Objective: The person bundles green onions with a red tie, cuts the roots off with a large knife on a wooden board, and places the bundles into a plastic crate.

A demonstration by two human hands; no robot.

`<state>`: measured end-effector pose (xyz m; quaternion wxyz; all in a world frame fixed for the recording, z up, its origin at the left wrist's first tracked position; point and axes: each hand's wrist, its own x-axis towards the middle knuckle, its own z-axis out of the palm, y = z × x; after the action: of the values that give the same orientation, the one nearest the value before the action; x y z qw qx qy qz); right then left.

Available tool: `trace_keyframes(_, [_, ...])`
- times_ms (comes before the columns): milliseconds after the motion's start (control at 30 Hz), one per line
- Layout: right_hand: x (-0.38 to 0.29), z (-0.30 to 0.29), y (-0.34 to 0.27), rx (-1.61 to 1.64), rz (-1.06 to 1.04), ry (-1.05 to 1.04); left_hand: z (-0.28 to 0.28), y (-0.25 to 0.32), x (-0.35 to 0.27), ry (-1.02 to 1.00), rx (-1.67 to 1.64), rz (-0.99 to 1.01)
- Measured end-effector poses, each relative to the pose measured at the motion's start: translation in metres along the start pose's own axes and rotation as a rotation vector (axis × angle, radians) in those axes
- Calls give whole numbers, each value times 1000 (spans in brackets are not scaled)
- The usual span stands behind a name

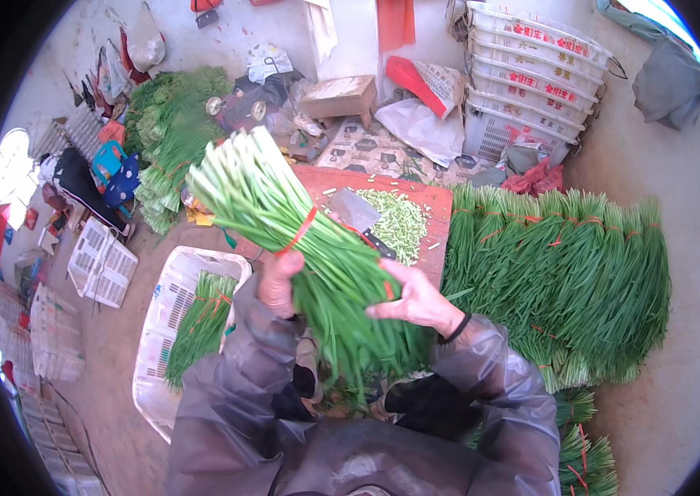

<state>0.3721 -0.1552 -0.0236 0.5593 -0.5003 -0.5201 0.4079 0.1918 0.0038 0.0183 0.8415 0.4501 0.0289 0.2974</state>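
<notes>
Between my two hands is a large bundle of garlic chives (337, 266), its pale cut stem ends tilted up and to the left. An orange-red tie (299, 230) runs around it below the stems. My left hand (278, 282) grips the bundle near that tie, and my right hand (415, 294) clasps the green leaves on the other side. Behind the bundle lies a red board (440, 204) bearing a cleaver (355, 211) with a dark handle. Beside the blade is a heap of chopped stem ends (396, 226).
Tied chive bundles (560, 273) are stacked at the right. A white plastic crate (145, 372) at my left holds more chives (201, 328). Nested white baskets (533, 80) stand at the back beyond a low wooden stool (338, 98). Another person (80, 183) bends over at far left.
</notes>
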Motion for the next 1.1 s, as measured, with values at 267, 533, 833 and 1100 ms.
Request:
trace_keyframes(267, [94,-31,124,-1090,193,152,-14,121,13,89,930,87])
trace_keyframes(533, [114,-82,247,-1214,87,125,-42,44,88,-250,2050,36])
trace_keyframes(833, [19,-43,92,-153,158,550,-147,-87,84,-244,2081,-473])
trace_keyframes(1100, [-18,-16,107,-247,216,652,-113,-107,99,-374,2108,-254])
